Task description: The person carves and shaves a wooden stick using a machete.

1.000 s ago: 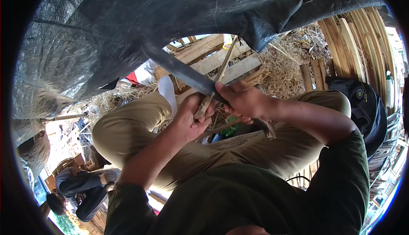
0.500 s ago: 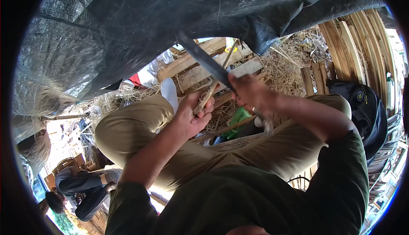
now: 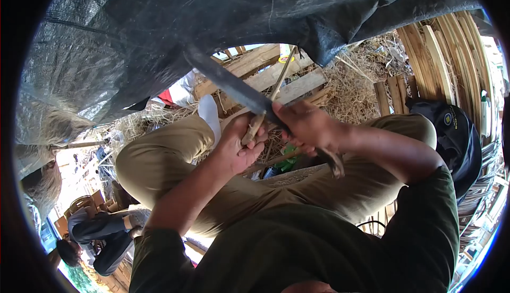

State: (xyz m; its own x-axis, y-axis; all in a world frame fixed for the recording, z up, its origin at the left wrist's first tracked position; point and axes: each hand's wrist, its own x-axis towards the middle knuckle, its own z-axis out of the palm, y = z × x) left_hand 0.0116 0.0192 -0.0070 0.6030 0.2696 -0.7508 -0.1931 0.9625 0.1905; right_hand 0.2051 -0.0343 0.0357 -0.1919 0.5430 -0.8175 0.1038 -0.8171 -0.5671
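Note:
My left hand (image 3: 243,139) is closed around the near end of a thin wooden stick (image 3: 281,77), which points away from me. In my right hand (image 3: 308,125) is the handle of a machete (image 3: 228,83); the curved butt of the handle sticks out below my fist. The long dark blade slants up to the left and crosses over the stick just beyond my left fingers. Blade and stick appear to touch there. Both hands are above my lap, between my bent knees.
A dark tarp (image 3: 159,22) hangs low ahead. Wooden planks (image 3: 303,88) and straw (image 3: 350,93) cover the ground beyond my legs. Stacked boards (image 3: 446,59) and a black bag (image 3: 451,133) are at the right. Another person (image 3: 101,234) sits at the lower left.
The machete has moved left and nearer to me along the stick, toward my left hand. My left hand has stayed nearly still.

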